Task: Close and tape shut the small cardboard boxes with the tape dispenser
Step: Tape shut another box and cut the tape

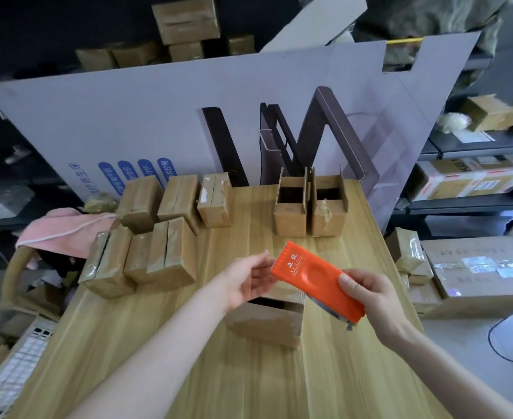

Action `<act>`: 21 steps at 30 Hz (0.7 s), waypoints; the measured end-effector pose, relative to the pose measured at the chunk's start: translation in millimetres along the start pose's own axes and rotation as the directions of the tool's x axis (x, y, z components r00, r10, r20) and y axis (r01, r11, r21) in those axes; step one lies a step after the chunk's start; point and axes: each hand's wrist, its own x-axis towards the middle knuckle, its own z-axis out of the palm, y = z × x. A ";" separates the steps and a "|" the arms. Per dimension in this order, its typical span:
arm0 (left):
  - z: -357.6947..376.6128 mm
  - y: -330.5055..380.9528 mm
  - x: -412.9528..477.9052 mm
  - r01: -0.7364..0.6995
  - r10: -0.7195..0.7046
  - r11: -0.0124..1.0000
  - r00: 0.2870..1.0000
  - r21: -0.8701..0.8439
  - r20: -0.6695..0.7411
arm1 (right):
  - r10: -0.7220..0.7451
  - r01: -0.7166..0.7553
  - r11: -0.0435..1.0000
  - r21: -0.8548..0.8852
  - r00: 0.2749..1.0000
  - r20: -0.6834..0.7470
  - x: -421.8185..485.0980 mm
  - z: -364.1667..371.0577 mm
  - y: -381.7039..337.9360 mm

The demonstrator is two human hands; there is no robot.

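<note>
Cluttered storage shelves with cardboard cartons ring a light wooden table (219, 373), and a large grey printed cardboard sheet (158, 116) leans upright behind its far edge. Above the middle of the table the right hand (373, 297) grips the near end of a flat orange plastic tape dispenser (315, 281), thumb pressed on its top face and the other fingers wrapped beneath. The left hand (246, 279) is open, fingers stretched loosely toward the dispenser's far end, fingertips touching or just beside it; which, I cannot tell. Directly below the hands stands a small brown cardboard box (267, 322) with its top not fully closed, a dark gap showing. On the left side of the table lies a cluster of taped-shut brown cardboard boxes (158, 237). Near the far edge two open-topped brown cardboard boxes (309, 213) stand side by side, flaps upright. A pink cloth (65, 228) hangs off the table's left.
</note>
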 end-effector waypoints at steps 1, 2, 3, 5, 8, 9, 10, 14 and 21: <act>-0.5 2.9 -1.1 -0.025 0.025 0.999 1.000 0.022 -0.001 | -0.006 0.006 1.000 -0.009 1.000 -0.007 0.1 1.2 -0.5; -1.5 5.4 -1.6 -0.048 0.048 0.998 0.999 0.047 0.000 | -0.013 0.012 1.000 -0.018 1.000 -0.013 0.4 2.8 -1.0; -2.7 8.4 -3.2 -0.067 0.068 0.995 0.998 0.072 0.000 | -0.019 0.018 1.000 -0.024 1.000 -0.016 0.4 4.8 -1.8; -5.2 13.3 -4.6 -0.094 0.094 0.988 0.996 0.126 0.001 | -0.023 0.023 0.999 -0.032 1.000 -0.017 0.7 9.1 -3.8; -8.9 18.9 -7.4 -0.108 0.113 0.975 0.993 0.192 -0.016 | -0.029 0.028 0.998 -0.051 0.999 -0.017 0.4 16.1 -9.2; -10.3 20.6 -8.1 -0.117 0.126 0.970 0.992 0.211 -0.026 | -0.033 0.032 0.998 -0.058 0.999 -0.015 0.2 18.9 -11.7; -11.9 22.7 -8.6 -0.129 0.141 0.965 0.989 0.226 -0.035 | -0.037 0.036 0.997 -0.067 0.999 -0.012 0.0 21.6 -14.6; -15.7 34.5 -12.0 -0.160 0.187 0.949 0.980 0.273 -0.075 | -0.059 0.059 0.992 -0.111 0.998 -0.003 2.8 31.8 -26.3; -25.7 41.8 -9.7 -0.265 0.353 0.893 0.914 0.363 -0.202 | -0.070 0.060 0.975 -0.215 0.997 -0.035 12.2 55.8 -44.8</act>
